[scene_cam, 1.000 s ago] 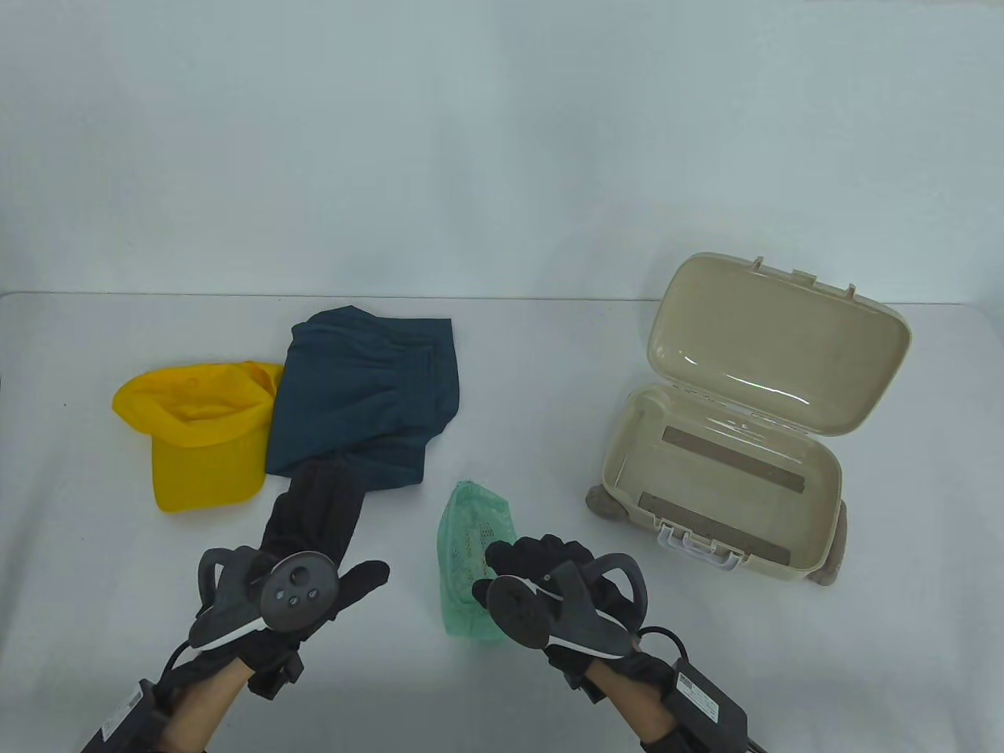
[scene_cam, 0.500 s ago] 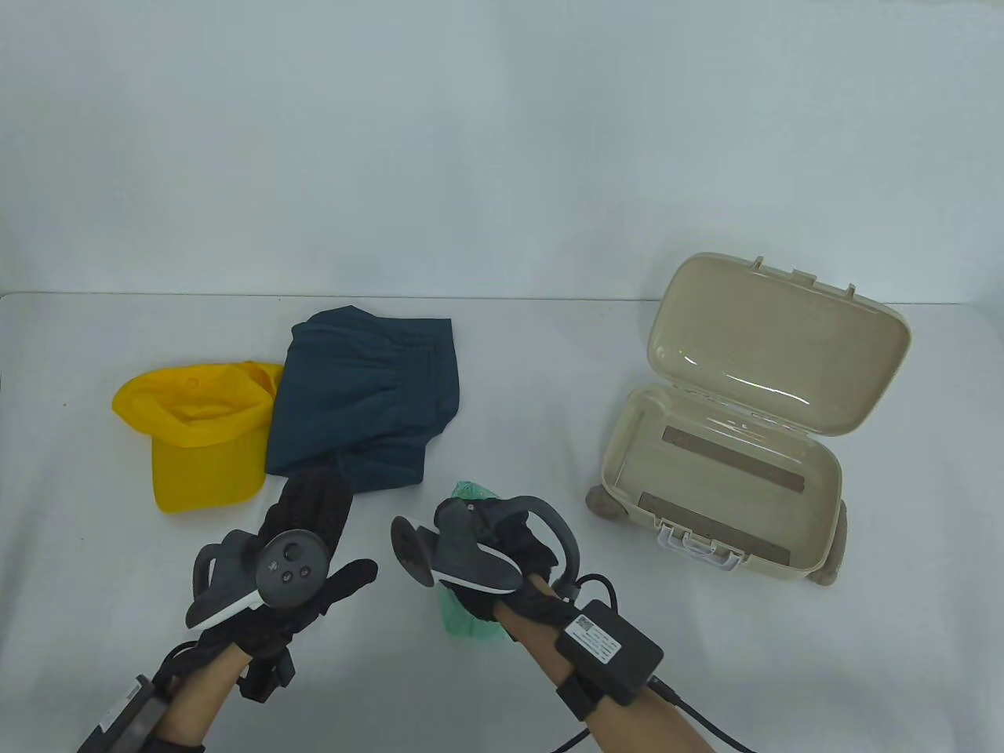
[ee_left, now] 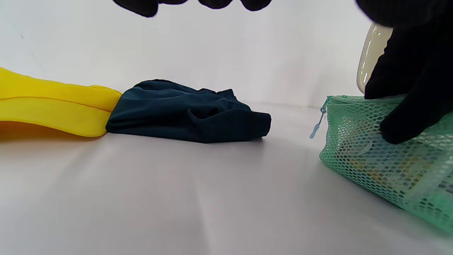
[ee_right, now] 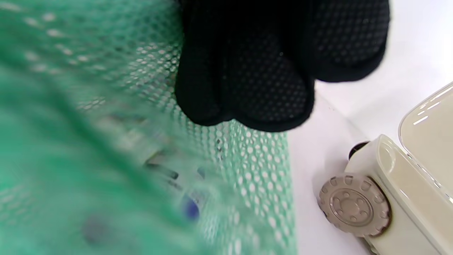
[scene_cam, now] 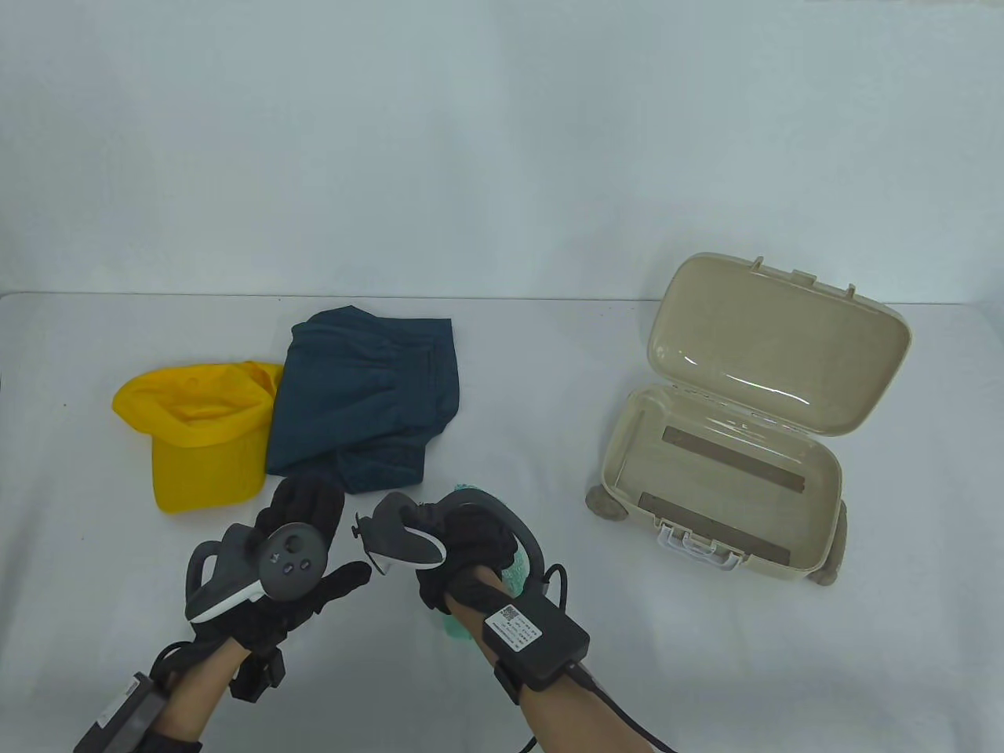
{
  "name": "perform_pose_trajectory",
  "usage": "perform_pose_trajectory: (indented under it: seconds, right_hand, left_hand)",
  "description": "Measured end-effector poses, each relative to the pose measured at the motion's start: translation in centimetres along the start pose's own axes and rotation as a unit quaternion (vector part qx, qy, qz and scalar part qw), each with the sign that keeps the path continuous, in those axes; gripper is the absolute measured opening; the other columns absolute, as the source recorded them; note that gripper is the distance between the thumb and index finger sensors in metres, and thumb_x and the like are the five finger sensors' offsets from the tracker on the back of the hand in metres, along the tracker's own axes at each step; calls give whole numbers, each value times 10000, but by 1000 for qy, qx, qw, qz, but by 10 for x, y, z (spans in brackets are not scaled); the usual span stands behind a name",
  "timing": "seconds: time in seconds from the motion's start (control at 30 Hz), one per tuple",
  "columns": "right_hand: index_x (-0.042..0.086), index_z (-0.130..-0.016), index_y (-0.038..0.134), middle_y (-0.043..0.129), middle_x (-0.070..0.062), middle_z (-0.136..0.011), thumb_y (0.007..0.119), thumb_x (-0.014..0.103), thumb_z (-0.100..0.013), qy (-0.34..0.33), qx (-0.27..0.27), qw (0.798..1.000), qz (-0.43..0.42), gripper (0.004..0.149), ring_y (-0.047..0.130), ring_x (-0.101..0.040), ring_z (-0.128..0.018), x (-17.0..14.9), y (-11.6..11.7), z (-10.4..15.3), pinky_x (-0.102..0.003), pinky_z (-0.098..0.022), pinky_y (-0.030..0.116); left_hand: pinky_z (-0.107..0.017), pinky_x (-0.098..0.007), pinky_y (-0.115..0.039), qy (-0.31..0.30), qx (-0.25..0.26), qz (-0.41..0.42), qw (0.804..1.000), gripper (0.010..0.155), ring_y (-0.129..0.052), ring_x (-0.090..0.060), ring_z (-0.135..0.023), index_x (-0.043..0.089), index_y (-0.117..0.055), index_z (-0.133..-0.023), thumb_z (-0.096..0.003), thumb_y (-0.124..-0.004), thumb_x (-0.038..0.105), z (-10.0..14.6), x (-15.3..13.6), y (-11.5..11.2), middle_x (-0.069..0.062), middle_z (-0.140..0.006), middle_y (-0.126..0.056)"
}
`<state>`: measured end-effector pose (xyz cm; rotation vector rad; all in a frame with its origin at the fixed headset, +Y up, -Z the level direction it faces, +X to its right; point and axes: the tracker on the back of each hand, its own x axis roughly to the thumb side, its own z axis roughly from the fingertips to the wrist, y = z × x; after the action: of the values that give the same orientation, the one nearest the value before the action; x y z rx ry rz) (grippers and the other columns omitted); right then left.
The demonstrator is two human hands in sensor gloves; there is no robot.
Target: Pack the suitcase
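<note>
The right hand [scene_cam: 463, 541] curled its fingers [ee_right: 247, 81] round the soft green mesh pouch [ee_left: 385, 159]; the left hand [scene_cam: 290, 549] hovered flat, fingers spread, holding nothing.

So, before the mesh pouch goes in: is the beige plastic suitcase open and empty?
Open and empty: the beige plastic suitcase has its lid tilted up behind, and the tray shows only two dark strips.

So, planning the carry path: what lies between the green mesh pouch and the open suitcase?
Only bare table lies between the mesh pouch and the suitcase, as the table view shows.
</note>
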<state>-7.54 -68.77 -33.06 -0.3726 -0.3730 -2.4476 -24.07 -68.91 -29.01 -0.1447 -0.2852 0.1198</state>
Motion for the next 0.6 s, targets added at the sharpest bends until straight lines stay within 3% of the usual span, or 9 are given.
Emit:
perform_pose_trajectory:
  seconds: [0.1, 0.27, 0.47, 0.6]
  right_hand:
    - [31, -832, 861, 1071, 25, -501, 785, 427, -508, 2, 11, 1000, -8, 517, 1076, -155, -353, -1, -1, 3, -362, -301, 908]
    - [19, -835, 862, 1076, 22, -498, 741, 355, -538, 11, 15, 999, -42, 465, 1079, -151, -335, -18, -4, 8, -357, -287, 914]
    - [12, -847, 844, 1065, 38, -494, 705, 347, -552, 47, 14, 989, -140, 467, 1073, -133, -325, -78, -12, 15, -343, -281, 916]
    - [35, -870, 814, 1034, 51, -506, 682, 346, -555, 80, -16, 964, -252, 462, 1054, -112, -337, -137, -14, 28, -329, -303, 906]
  left_hand:
    - [-796, -591, -405, 0, 4, 0, 1000, 954, -229, -500, -1115, 118, -218, -1163, -479, -605, 661, 0, 0, 0, -224, -1214, -192]
    - [-796, -592, -402, 0, 12, 2, 1000, 956, -225, -501, -1114, 119, -213, -1162, -480, -606, 660, 1, -2, 2, -225, -1213, -186]
    - [-796, -593, -400, -3, 18, -3, 1000, 957, -224, -501, -1113, 117, -215, -1162, -479, -607, 659, 2, -1, 3, -226, -1212, -185]
    - [-798, -591, -396, -4, 22, -4, 1000, 967, -211, -500, -1113, 121, -186, -1158, -477, -604, 665, 2, -1, 3, -225, -1210, -162]
